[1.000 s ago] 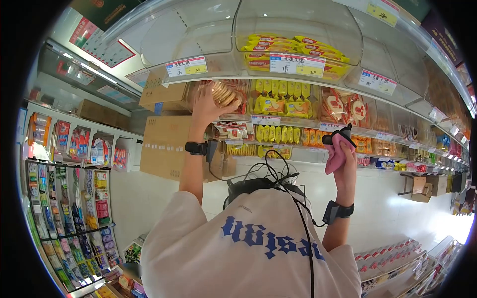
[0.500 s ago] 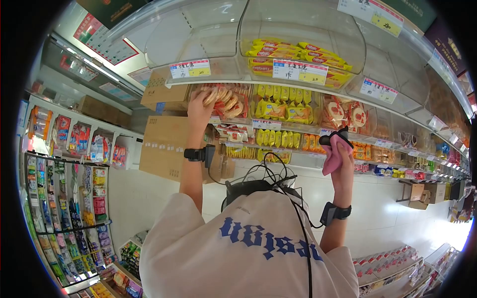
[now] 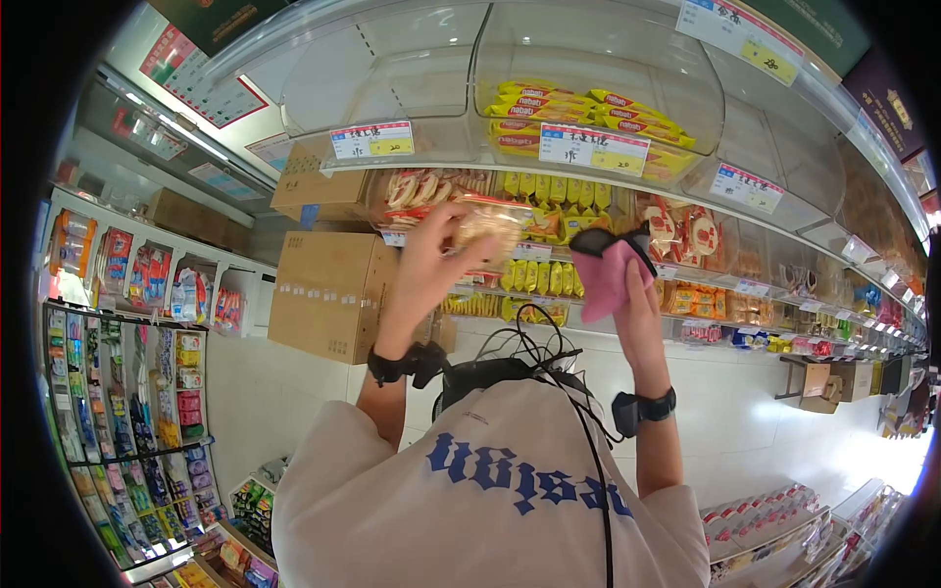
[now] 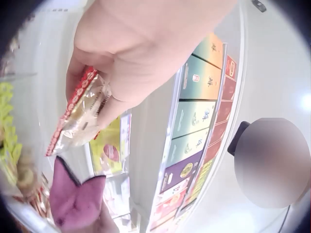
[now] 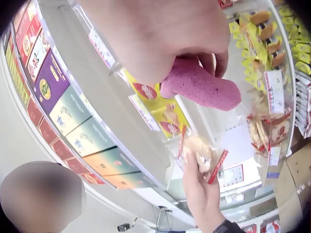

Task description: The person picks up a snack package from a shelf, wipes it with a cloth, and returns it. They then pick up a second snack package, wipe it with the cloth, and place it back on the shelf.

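My left hand (image 3: 426, 274) holds up a clear-wrapped cracker packet (image 3: 490, 235) in front of the shelves. In the left wrist view, thumb and fingers pinch the packet (image 4: 80, 116), which has red printed edges; its round, pale contents show in the right wrist view. To the right, my right hand (image 3: 639, 318) grips a pink cloth (image 3: 600, 279) with black trim. The cloth (image 5: 204, 87) bulges out past the curled fingers in the right wrist view. A small gap separates cloth and packet. Behind the left hand, a bin of similar packets (image 3: 421, 186) sits at the shelf's left end.
Yellow snack packs (image 3: 564, 191) fill the bin beside the crackers, with yellow wafer packs (image 3: 588, 108) in the clear bin above. Cardboard boxes (image 3: 328, 294) stand stacked at the left. A hanging-goods rack (image 3: 127, 412) is farther left. Black cables (image 3: 534, 338) loop near the head.
My left hand has come out of the cracker bin and moved right and nearer with one packet. My right hand has shifted left with the pink cloth, closing the distance between them.
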`<state>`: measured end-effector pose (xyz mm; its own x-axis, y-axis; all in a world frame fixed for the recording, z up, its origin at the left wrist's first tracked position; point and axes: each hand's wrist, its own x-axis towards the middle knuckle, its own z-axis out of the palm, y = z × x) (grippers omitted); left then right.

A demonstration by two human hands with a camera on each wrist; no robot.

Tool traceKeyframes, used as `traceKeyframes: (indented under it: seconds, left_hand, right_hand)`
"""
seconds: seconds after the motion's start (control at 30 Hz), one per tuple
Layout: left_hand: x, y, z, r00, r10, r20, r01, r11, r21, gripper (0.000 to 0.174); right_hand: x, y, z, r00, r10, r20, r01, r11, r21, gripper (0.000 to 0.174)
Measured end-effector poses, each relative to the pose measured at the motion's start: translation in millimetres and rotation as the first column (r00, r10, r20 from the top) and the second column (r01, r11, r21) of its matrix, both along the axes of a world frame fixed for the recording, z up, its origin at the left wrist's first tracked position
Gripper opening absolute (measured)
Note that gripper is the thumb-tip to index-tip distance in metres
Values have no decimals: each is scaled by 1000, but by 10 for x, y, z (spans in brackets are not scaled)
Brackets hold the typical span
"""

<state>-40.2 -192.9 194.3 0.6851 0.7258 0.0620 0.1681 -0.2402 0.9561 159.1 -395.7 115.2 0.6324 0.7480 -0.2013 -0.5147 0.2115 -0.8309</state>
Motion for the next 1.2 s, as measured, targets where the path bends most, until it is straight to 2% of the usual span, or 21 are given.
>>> traceKeyframes:
  seconds: [0.07, 0.1, 0.17, 0.23, 0.27, 0.33, 0.37, 0.4, 0.47, 0.57, 0.6, 0.67, 0.73, 0.83, 0.93, 0.97, 1.07, 1.17, 1.2]
  left_hand:
    - [162, -108, -46, 990, -108, 95, 115, 991, -72, 34]
    - [247, -134, -152, 986, -119, 120, 123, 992, -32, 34]
    - [366, -266, -179, 977, -156, 148, 171, 981, -96, 34]
    - [421, -392, -140, 963, -180, 199, 212, 965, -152, 36]
    - [430, -422, -147, 967, -192, 167, 214, 968, -128, 37]
    - [442, -452, -155, 973, -205, 102, 213, 974, -75, 40]
    - [434, -473, -186, 975, -196, 108, 205, 976, -80, 44]
    - [435, -499, -187, 980, -185, 73, 188, 982, -32, 45]
    - [457, -563, -185, 987, -162, 3, 161, 985, 64, 45]
    - [512, -664, -174, 999, -2, 48, -18, 907, 421, 51]
    - [537, -702, -160, 995, -58, 80, 20, 911, 413, 54]
    - [587, -777, -134, 976, -167, 142, 97, 911, 400, 58]
    - [649, -825, -167, 974, -137, 183, 58, 922, 382, 60]
    - [715, -858, -182, 981, -95, 170, 44, 959, 279, 62]
    - [728, -868, -225, 987, -93, 128, 67, 978, 197, 64]
    - [724, -853, -236, 988, -98, 116, 76, 980, 182, 64]
    - [702, -811, -237, 988, -121, 97, 81, 936, 343, 62]
    - [679, -777, -124, 957, -242, 162, 195, 945, 262, 57]
    - [671, -771, -90, 948, -273, 164, 231, 944, 235, 57]
  right_hand:
    - [-98, 169, 105, 997, 58, 58, -62, 996, 65, 39]
    - [-139, 228, 147, 991, 113, 73, -117, 992, 53, 37]
    - [-204, 314, 227, 970, 222, 101, -225, 974, 21, 33]
    - [-250, 362, 341, 992, 103, 79, -104, 994, 17, 29]
    - [-279, 393, 376, 997, 44, 64, -45, 999, 16, 28]
    - [-269, 423, 298, 985, -62, 163, 48, 995, 88, 21]
    - [-248, 389, 282, 980, -56, 190, 41, 996, 81, 19]
    - [-241, 367, 282, 976, -51, 213, 36, 997, 74, 18]
    - [-246, 398, 290, 940, -179, 290, 149, 981, 122, 15]
    - [-158, 400, 342, 879, -304, 366, 267, 952, 150, 13]
    - [-125, 386, 357, 861, -333, 384, 297, 943, 151, 13]
    - [-116, 338, 336, 871, -283, 402, 271, 959, 87, 16]
    - [-235, 337, 407, 883, -247, 398, 228, 969, 97, 18]
    - [-422, 311, 413, 822, -156, 547, 141, 988, 71, 21]
    - [-387, 276, 359, 923, 67, 378, -47, 997, -62, 29]
    - [-349, 249, 369, 906, 141, 399, -110, 989, -100, 36]
    - [-279, 257, 212, 977, 123, 172, -135, 989, 58, 36]
    - [-273, 300, 186, 1000, -25, 18, 25, 999, 21, 32]
    - [-257, 317, 213, 999, -27, -21, 28, 999, 36, 29]
